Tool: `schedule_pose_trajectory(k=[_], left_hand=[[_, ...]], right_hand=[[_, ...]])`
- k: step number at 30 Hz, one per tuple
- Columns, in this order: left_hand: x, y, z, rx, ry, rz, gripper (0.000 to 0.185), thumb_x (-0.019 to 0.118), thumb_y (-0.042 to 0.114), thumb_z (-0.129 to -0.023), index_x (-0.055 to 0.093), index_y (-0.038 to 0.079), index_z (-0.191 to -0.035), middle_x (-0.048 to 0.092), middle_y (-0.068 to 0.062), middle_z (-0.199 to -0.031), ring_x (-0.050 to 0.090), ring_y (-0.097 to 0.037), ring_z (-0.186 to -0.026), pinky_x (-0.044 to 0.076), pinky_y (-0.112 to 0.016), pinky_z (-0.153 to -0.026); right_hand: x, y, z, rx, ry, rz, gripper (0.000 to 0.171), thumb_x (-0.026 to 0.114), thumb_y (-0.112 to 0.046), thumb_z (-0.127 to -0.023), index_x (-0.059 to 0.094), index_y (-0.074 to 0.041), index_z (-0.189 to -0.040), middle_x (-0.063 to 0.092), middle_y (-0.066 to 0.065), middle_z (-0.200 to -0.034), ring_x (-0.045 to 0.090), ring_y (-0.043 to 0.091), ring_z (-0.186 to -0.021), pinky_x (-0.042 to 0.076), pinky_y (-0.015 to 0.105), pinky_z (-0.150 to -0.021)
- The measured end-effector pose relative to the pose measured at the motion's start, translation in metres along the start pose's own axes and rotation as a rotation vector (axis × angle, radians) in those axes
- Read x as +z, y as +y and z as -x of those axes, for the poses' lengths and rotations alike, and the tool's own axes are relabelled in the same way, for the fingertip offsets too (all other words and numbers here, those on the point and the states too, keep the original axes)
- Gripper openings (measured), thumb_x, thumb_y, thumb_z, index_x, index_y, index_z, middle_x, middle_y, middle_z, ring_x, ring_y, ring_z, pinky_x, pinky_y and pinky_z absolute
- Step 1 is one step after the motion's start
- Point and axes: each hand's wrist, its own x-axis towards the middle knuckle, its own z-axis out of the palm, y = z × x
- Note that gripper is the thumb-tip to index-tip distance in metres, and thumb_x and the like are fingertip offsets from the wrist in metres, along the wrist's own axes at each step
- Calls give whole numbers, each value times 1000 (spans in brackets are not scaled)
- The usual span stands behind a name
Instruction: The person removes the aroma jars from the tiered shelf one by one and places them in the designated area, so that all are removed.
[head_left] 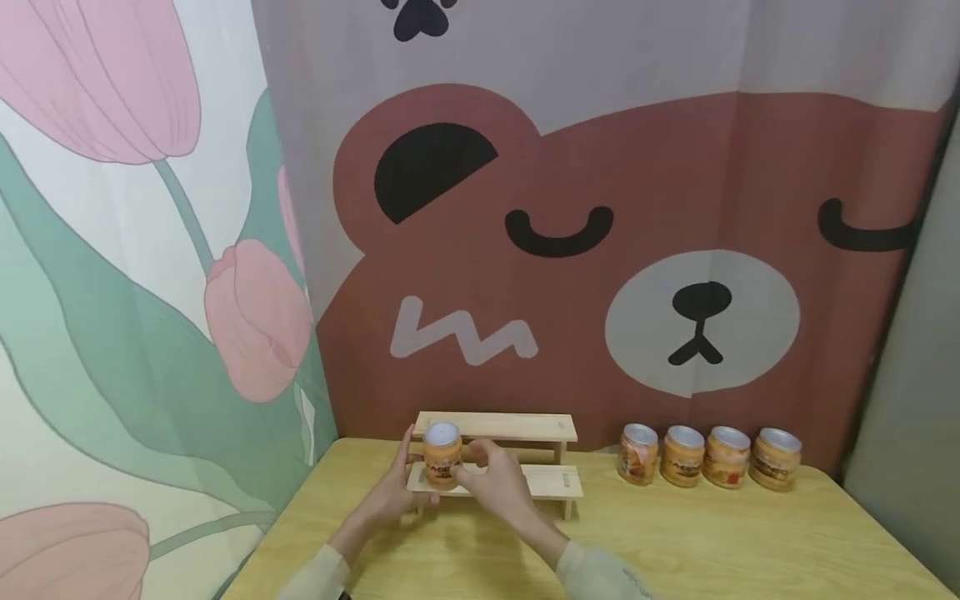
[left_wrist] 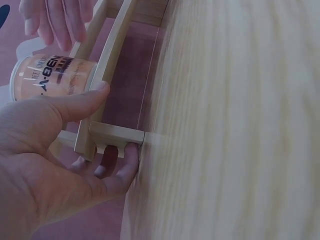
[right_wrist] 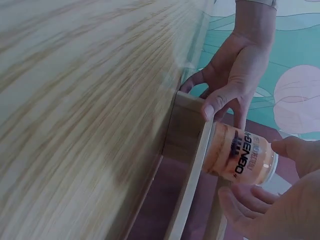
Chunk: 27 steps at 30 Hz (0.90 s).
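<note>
A small orange-labelled jar (head_left: 442, 461) with a silver lid stands upright at the left end of the lower plank of a two-step wooden rack (head_left: 553, 481). My left hand (head_left: 396, 493) grips that end of the rack; in the left wrist view its thumb (left_wrist: 82, 104) lies on the front edge beside the jar's base, with fingers curled around the end support. To the jar's right is my right hand (head_left: 501, 483), fingers loosely bent. The right wrist view has its thumb (right_wrist: 290, 149) by the lid rim and its fingertips (right_wrist: 232, 202) just off the jar's side.
Several similar jars, among them one at the near end of the row (head_left: 638, 455), stand side by side right of the rack. The rack's upper plank (head_left: 495, 426) runs behind the lower one. A bear-print curtain (head_left: 577, 333) hangs behind the wooden table (head_left: 675, 542).
</note>
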Motion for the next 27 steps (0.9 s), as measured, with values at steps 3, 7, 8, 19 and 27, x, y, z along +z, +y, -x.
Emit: schedule_pose_trajectory(k=[3, 7, 8, 19, 27], left_hand=[[3, -2, -2, -4, -9, 25, 132, 85, -3, -79, -10, 33, -163, 33, -28, -149, 31, -58, -136, 40, -62, -101], [1, -5, -4, -10, -28, 76, 132, 83, -5, -81, -12, 36, -162, 29, -30, -149, 42, -53, -129, 50, -49, -92], [0, -6, -4, -12, -35, 89, 132, 82, -5, -81, -13, 37, -162, 27, -30, -149, 47, -50, -125, 53, -46, -88], [-1, -7, -5, -34, -56, 117, 132, 81, -6, -82, -15, 38, -161, 22, -33, -149, 61, -35, -106, 56, -40, -77], [-1, -6, -5, -40, -64, 119, 130, 80, -6, -83, -15, 36, -161, 19, -34, -150, 59, -37, -108, 56, -42, -78]], right_hand=[[8, 1, -3, 6, 9, -13, 59, 81, -37, -88, 63, 1, -130, 67, 18, -120, 64, 37, -105, 57, 47, -74], [20, 2, -9, -1, 35, -49, 64, 83, -34, -87, 60, 4, -133, 69, 18, -114, 67, 32, -97, 57, 40, -68], [23, 2, -10, 1, 41, -55, 65, 84, -33, -87, 60, 5, -133, 69, 17, -113, 67, 30, -95, 56, 38, -67], [41, 8, -15, -14, 90, -92, 56, 87, -27, -84, 63, 2, -124, 68, 4, -101, 65, 17, -86, 54, 28, -66], [42, 13, -16, -11, 94, -116, 50, 88, -28, -83, 66, -3, -120, 68, 1, -95, 62, 9, -77, 53, 27, -62]])
